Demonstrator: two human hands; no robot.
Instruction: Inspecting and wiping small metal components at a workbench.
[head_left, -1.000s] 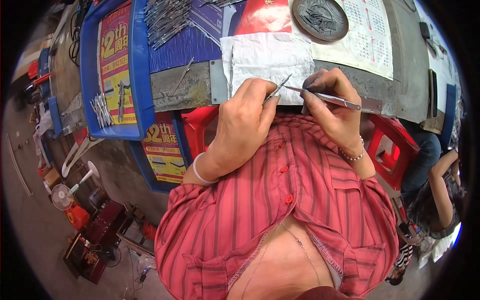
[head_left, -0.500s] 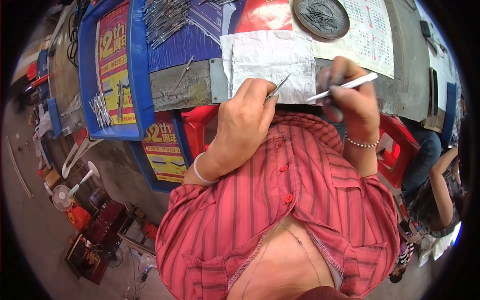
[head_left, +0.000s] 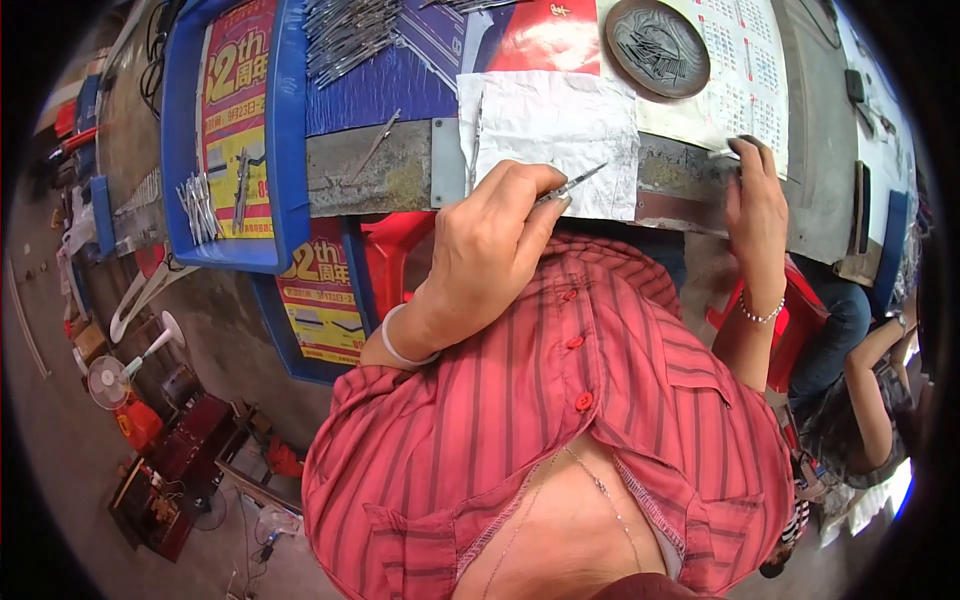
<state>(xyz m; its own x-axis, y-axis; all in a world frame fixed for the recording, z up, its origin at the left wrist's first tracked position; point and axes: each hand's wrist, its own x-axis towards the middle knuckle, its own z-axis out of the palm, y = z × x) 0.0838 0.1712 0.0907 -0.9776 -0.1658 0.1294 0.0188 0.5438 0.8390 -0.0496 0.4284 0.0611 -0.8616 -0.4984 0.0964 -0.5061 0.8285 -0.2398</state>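
Note:
My left hand [head_left: 495, 225] is closed in a pinch around a slender, pointed metal piece [head_left: 585, 178]. Its dark tip points up and to the right over a crumpled white paper sheet [head_left: 550, 125]. To the right, past the sheet, my right hand [head_left: 757, 205] is held over the bench edge with its fingers bent and darkened. A short end of a white stick [head_left: 722, 154] shows at its fingertips, and the fingers hide the rest. Another thin metal piece [head_left: 476, 135] lies along the left side of the sheet.
A round dish [head_left: 690, 80] of small dark metal pins stands at the far right. A pile of slender metal pieces [head_left: 345, 40] lies at the far left, beside a blue tray [head_left: 290, 200] holding several more. One loose piece [head_left: 378, 142] rests on the bench. Another person's arm [head_left: 872, 385] shows at right.
My right hand has moved right, away from the metal piece, and turned so that the white stick is mostly hidden. My left hand keeps hold of the piece, shifted slightly in view.

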